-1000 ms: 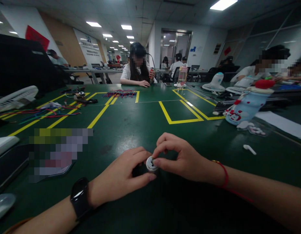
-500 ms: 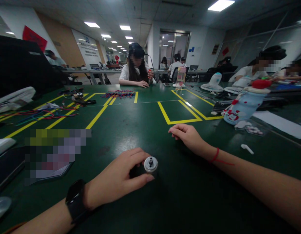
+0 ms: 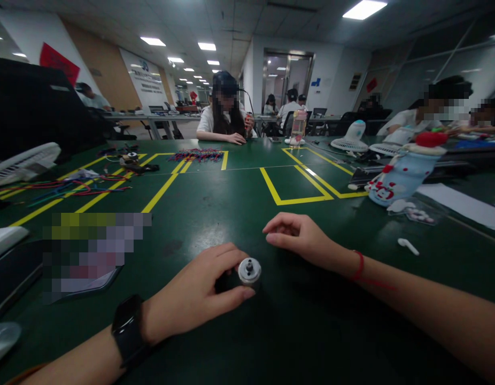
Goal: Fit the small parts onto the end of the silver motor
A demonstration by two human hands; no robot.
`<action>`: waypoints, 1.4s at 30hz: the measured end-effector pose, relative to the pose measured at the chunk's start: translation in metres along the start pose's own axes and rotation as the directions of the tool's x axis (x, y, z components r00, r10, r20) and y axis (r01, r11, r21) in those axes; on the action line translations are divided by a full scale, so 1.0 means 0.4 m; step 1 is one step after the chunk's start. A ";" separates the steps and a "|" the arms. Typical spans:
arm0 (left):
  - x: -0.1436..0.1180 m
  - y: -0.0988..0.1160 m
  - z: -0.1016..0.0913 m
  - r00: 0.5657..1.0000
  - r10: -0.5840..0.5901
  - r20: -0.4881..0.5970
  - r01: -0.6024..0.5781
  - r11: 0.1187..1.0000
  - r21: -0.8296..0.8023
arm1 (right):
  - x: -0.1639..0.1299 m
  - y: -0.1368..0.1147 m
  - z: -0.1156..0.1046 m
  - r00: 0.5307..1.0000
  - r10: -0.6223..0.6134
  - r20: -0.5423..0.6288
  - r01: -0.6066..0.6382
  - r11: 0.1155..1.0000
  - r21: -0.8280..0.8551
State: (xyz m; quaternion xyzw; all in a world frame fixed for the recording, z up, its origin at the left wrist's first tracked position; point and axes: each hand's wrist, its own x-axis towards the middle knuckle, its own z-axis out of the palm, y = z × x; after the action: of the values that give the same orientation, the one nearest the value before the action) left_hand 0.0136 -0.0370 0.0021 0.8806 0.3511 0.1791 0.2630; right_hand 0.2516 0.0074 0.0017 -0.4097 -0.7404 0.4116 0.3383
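Observation:
My left hand (image 3: pixel 203 286), with a black watch on its wrist, is closed around a small electric motor (image 3: pixel 249 271). The motor is a silvery metal cylinder that stands upright, its round end and short shaft facing up. Thumb and fingers grip it from two sides, and they hide part of its body. Right of it and a little farther off, my right hand (image 3: pixel 299 235) hovers over the green table (image 3: pixel 215 214). Its fingers are loosely bent, apart from the thumb, with nothing seen between them. A red string is round that wrist.
At left lie loose coloured wires (image 3: pixel 87 184), a white fan (image 3: pixel 26 163) and a blurred flat packet (image 3: pixel 95 256). On the right are a blue bottle (image 3: pixel 403 176), a white earbud (image 3: pixel 408 246) and a paper sheet (image 3: pixel 468 206). A co-worker (image 3: pixel 223 112) sits across, behind a wire pile (image 3: pixel 197 155).
My right hand has moved left and nearer to the motor, and its fingers have parted from the thumb. My left hand stays on the motor.

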 end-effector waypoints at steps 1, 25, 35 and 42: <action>-0.002 -0.003 0.001 1.000 0.003 -0.002 -0.003 1.000 0.011 | -0.009 -0.018 0.015 0.997 -0.061 0.045 0.062 0.998 -0.020; 0.037 0.009 0.027 1.000 -0.008 0.015 0.008 1.000 -0.016 | -0.040 0.027 -0.059 0.860 -0.257 0.441 0.412 0.860 -0.302; 0.009 0.011 0.011 1.000 -0.010 0.018 0.010 1.000 -0.019 | 0.000 0.058 -0.083 0.999 -0.047 -0.024 0.048 0.998 0.031; -0.002 0.001 0.002 1.000 -0.010 0.014 0.011 1.000 -0.025 | 0.021 0.079 -0.070 0.994 0.004 -0.109 -0.011 0.998 -0.062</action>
State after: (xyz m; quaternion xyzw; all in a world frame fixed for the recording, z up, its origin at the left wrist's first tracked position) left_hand 0.0137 -0.0381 0.0019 0.8766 0.3516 0.1759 0.2774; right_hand 0.2815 0.0345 -0.0128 -0.4447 -0.7318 0.3666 0.3638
